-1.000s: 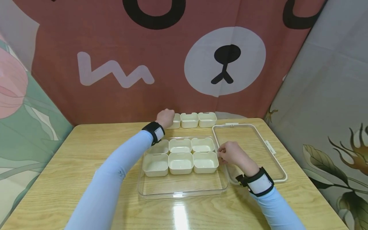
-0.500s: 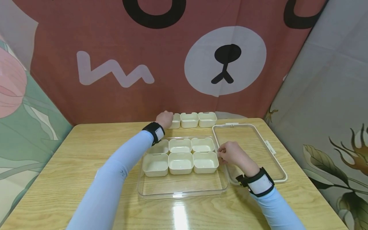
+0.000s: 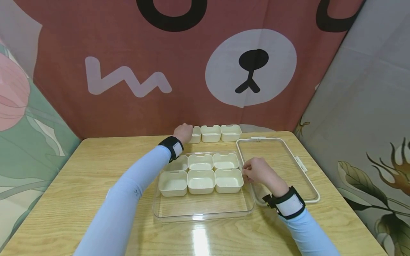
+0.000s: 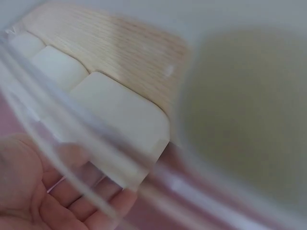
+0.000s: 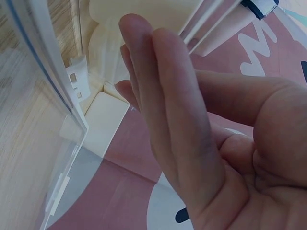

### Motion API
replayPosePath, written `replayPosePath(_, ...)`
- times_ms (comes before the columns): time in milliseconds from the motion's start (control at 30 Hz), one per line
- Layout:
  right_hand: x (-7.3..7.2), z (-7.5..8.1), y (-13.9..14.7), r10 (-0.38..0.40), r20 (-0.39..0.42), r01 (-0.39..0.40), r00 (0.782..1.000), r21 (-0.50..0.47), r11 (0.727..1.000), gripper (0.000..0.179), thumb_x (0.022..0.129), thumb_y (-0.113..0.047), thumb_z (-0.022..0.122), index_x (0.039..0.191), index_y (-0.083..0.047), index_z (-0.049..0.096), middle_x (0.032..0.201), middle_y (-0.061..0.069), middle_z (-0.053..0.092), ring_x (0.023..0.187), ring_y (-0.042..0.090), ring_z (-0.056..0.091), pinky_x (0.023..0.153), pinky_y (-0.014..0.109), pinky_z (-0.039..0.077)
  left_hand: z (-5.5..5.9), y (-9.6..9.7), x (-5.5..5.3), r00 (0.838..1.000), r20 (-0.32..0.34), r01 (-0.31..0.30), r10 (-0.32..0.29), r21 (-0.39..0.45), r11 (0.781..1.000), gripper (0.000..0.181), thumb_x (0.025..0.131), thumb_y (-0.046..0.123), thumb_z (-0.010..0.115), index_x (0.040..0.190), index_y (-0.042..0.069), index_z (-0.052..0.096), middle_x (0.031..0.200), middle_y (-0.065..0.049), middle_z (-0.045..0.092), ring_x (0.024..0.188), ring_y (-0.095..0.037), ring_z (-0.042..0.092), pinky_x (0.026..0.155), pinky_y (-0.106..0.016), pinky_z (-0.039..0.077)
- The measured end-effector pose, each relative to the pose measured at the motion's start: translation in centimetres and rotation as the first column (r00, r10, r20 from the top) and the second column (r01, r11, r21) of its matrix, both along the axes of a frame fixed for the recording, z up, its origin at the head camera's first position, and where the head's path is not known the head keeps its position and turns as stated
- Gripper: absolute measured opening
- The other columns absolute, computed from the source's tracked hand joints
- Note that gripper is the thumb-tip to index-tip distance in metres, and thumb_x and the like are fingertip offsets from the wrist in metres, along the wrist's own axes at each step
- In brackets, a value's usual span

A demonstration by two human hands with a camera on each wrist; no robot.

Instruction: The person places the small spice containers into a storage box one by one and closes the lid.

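Observation:
My left hand (image 3: pixel 183 133) is at the left end of the far row of small cream plastic boxes (image 3: pixel 210 134). Its curled fingers and thumb grip the rim of the leftmost box (image 4: pixel 120 115), which the hand partly hides in the head view. In the left wrist view, a clear wall blurs the fingers (image 4: pixel 124 201). My right hand (image 3: pixel 257 170) is by the right side of the clear tray (image 3: pixel 179 217), next to the front right cream box (image 3: pixel 229 180). The fingers (image 5: pixel 184 105) of that hand are straight and hold nothing in the right wrist view.
Two rows of cream boxes (image 3: pixel 201 181) fill the rear and middle of the tray, whose front floor is bare. A clear lid with a white frame (image 3: pixel 304 179) lies to the right, under my right hand. The curtain (image 3: pixel 144 117) rises right behind the far row.
My left hand has shifted slightly down and left at the far row since one second ago. My right hand and the boxes have kept their places.

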State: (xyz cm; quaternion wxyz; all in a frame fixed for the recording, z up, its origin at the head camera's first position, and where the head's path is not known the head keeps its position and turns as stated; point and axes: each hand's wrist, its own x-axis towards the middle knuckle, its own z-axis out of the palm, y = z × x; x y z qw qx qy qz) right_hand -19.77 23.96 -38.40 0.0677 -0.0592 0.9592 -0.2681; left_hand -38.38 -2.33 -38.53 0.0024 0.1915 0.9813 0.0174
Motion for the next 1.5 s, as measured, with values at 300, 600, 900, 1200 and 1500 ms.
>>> replayPosePath(300,-0.2,0.1,-0.2,-0.005,0.005,0.005,1.0,0.005,1.0,0.013,0.087,-0.008,0.062,0.09,0.002,0.07,0.075,0.009,0.07,0.058,0.014,0.066,0.055,0.025,0.052,0.3,-0.4,0.3,1.0,-0.018,-0.004,0.005,0.035,0.999,0.023,0.096,0.003,0.047,0.107,0.003,0.066,0.103,-0.014,0.068,0.089,-0.027,0.065,0.073,-0.041,0.055)
replayPosePath(600,-0.2,0.2,-0.3,-0.006,-0.004,0.006,1.0,0.024,1.0,0.013,0.087,-0.008,0.062,0.09,0.002,0.071,0.076,0.01,0.07,0.058,0.012,0.066,0.057,0.026,0.052,1.1,-0.7,1.0,0.997,-0.079,0.008,-0.005,0.048,0.999,0.023,0.095,0.002,0.046,0.1,0.003,0.068,0.096,-0.014,0.069,0.082,-0.027,0.066,0.067,-0.041,0.055)
replayPosePath(900,-0.1,0.2,-0.1,0.028,-0.038,-0.026,0.999,0.064,0.998,0.015,0.087,-0.009,0.063,0.09,0.003,0.071,0.076,0.01,0.07,0.059,0.014,0.065,0.06,0.028,0.051,1.7,-1.1,1.6,0.99,-0.129,0.058,-0.053,0.04,0.997,0.02,0.094,0.001,0.05,0.096,0.003,0.07,0.091,-0.013,0.069,0.078,-0.027,0.066,0.062,-0.041,0.055)
replayPosePath(1200,0.1,0.3,-0.3,0.014,-0.024,-0.014,1.0,0.038,0.999,0.014,0.086,-0.008,0.063,0.09,0.004,0.07,0.076,0.012,0.07,0.061,0.017,0.067,0.058,0.026,0.052,2.4,-1.5,3.3,0.976,-0.193,0.112,-0.103,0.038,0.993,0.022,0.092,-0.002,0.051,0.09,0.007,0.072,0.077,-0.007,0.067,0.066,-0.02,0.059,0.056,-0.036,0.051)
replayPosePath(1500,0.4,0.3,-0.3,0.025,-0.044,-0.025,0.999,0.004,1.0,0.014,0.086,-0.005,0.062,0.088,0.006,0.069,0.076,0.016,0.07,0.06,0.02,0.068,0.055,0.025,0.051,3.5,-2.2,5.6,0.967,-0.213,0.155,-0.14,0.054,0.986,0.023,0.089,-0.002,0.054,0.094,0.007,0.074,0.08,-0.009,0.068,0.068,-0.022,0.06,0.055,-0.036,0.051)
